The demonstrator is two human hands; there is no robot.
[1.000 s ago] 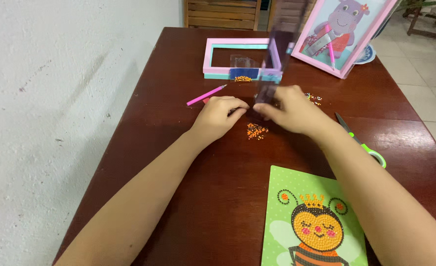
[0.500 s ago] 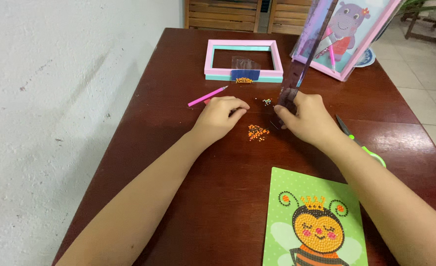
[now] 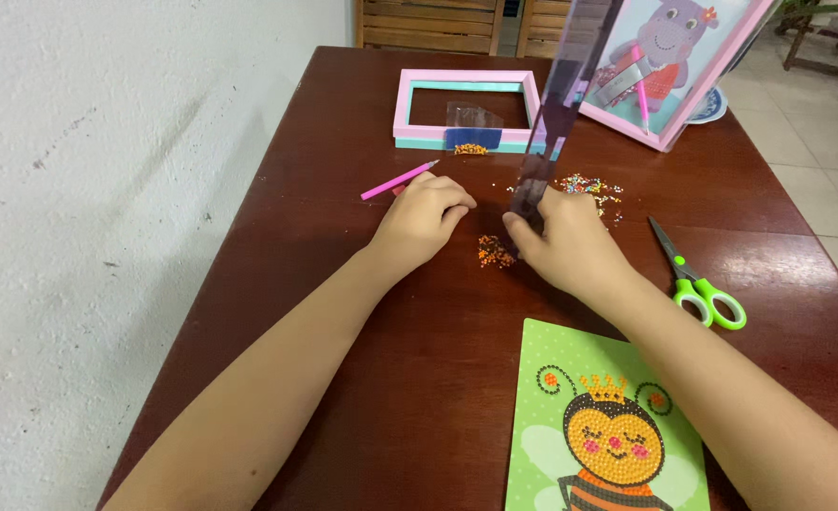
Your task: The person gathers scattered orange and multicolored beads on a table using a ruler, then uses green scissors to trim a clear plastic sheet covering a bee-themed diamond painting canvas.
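Right hand [image 3: 570, 248] pinching a tall translucent purple plastic strip [image 3: 559, 104] upright mid-counter, its top cut off by the frame, left hand [image 3: 422, 220] loosely curled and empty beside small orange beads [image 3: 495, 252], bare dark wooden counter [image 3: 324, 246] leftward, green bee picture [image 3: 608, 426] cropped below.

Both forearms are bare from the lower edge of the view up to the wrists, with no sleeves showing. The left hand [image 3: 422, 216] and right hand [image 3: 570, 244] wear no gloves, and no rings, watch, bracelets or bands show on the visible fingers and wrists. The fingernails that can be seen are short and unpainted.
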